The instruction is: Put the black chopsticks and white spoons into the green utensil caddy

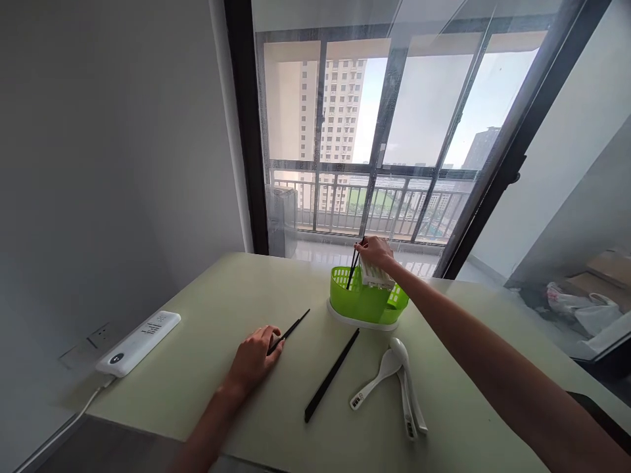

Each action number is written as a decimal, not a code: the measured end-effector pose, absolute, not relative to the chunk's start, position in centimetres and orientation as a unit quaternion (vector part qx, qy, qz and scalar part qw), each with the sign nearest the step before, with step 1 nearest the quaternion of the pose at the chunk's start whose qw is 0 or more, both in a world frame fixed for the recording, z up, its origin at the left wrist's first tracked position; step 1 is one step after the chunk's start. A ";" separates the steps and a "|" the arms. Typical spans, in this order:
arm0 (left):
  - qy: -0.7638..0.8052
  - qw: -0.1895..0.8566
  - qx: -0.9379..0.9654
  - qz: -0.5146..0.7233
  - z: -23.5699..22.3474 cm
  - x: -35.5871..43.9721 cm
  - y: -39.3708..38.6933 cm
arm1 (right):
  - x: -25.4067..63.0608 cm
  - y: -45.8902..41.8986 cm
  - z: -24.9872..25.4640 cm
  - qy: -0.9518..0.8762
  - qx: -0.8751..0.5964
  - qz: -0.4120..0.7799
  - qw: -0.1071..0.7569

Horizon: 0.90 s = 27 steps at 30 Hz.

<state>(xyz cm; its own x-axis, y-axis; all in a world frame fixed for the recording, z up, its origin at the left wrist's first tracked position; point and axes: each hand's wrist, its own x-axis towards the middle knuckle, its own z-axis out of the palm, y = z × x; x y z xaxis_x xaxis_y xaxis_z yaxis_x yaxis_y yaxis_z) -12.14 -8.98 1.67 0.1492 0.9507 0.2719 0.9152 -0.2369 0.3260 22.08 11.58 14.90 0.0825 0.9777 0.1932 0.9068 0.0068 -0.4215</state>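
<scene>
Where the pale green, smooth-surfaced worktop (276, 420) comes nearest the wearer, white long-handled spoons (388, 362) lie overlapping, their handles fanned towards the near side. Just left of them, slim black chopsticks (331, 378) lie close together at a slant, tips pointing towards the basket. Further left, the left hand (254, 355) rests at the worktop, its fingers closed round a second set of slim black chopsticks (297, 324); the exact number cannot be told. Near the left edge lies a white oblong electrical unit (140, 343) with a white cable (81, 412).

Beyond these, a bright green oval plastic basket (362, 305) stands upright on a white base (362, 324). Above it, the right hand (375, 251) pinches thin black sticks (351, 270) between its fingers, the lower ends inside the basket's left part. Below this hand sits a white slotted insert (377, 282).

Behind stands a dark-framed glass door (244, 131), with a balcony railing (340, 179) and a pale high-rise (340, 105) outside.
</scene>
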 end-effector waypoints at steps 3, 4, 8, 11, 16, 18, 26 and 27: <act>0.616 0.044 0.757 0.213 1.7 -12.1 -9.0 | 22.1 12.0 14.7 -0.671 -0.701 0.085 0.226; 0.616 0.044 0.757 0.214 1.7 -12.1 -9.0 | 22.1 12.1 14.7 -0.669 -0.703 0.087 0.225; 0.616 0.041 0.757 0.214 1.7 -12.1 -9.0 | 22.1 12.7 14.7 -0.664 -0.709 0.104 0.214; 0.616 0.040 0.757 0.214 1.6 -12.1 -8.9 | 21.7 13.2 14.6 -0.667 -0.704 0.120 0.212; 0.616 0.040 0.757 0.216 1.4 -12.2 -8.9 | 21.3 13.6 14.7 -0.692 -0.676 0.129 0.216; 0.614 0.036 0.759 0.213 1.3 -12.2 -8.8 | 21.4 13.6 15.1 -0.708 -0.660 0.126 0.216; 0.612 0.031 0.759 0.223 1.1 -12.3 -8.8 | 22.2 13.5 16.2 -0.734 -0.637 0.091 0.220; 0.611 0.031 0.759 0.224 1.1 -12.3 -8.8 | 22.2 13.5 16.1 -0.733 -0.637 0.088 0.220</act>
